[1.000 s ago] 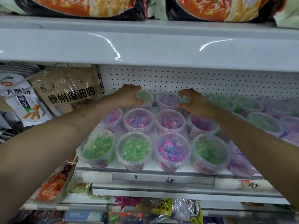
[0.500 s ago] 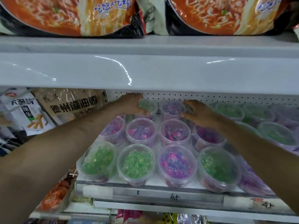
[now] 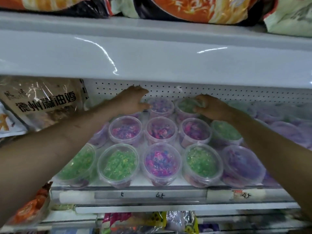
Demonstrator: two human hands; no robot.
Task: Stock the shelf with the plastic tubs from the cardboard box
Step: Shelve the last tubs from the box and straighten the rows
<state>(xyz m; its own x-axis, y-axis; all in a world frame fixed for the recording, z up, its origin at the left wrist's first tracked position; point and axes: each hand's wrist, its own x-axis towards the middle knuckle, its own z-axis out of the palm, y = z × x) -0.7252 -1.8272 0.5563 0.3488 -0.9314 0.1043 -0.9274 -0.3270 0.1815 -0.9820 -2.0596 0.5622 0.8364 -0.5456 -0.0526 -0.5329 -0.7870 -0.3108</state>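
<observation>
a: start at the fingers. what is the right hand [image 3: 213,107] doing?

b: its fingers [image 3: 198,99] curl over the lid of a green-filled tub [image 3: 187,105] in the back row, thumb low on the near side of the rim, so it is gripping that tub from above.

a: and the left hand [image 3: 133,102]?

b: fingers stretched out and loosely spread, tips touching the left side of a pink-and-purple tub [image 3: 161,106] just beside the green one. it grips nothing that i can see; whatever lies under the palm is hidden.

a: where do the tubs sit?

b: all on the white shelf [image 3: 150,194], in rows running back to the perforated rear panel [image 3: 219,92]. the front row reads green, green, pink-purple, green, purple from left to right; the middle row is mostly pink-purple, with one green at its right end. more tubs go off to the right, blurred.

a: further out?

b: both forearms reach in from the lower corners. a clear bag with black chinese lettering [image 3: 45,102] hangs at the left, noodle packets [image 3: 194,9] lie on the shelf above, and handwritten price tags [image 3: 159,195] sit on the front rail.
</observation>
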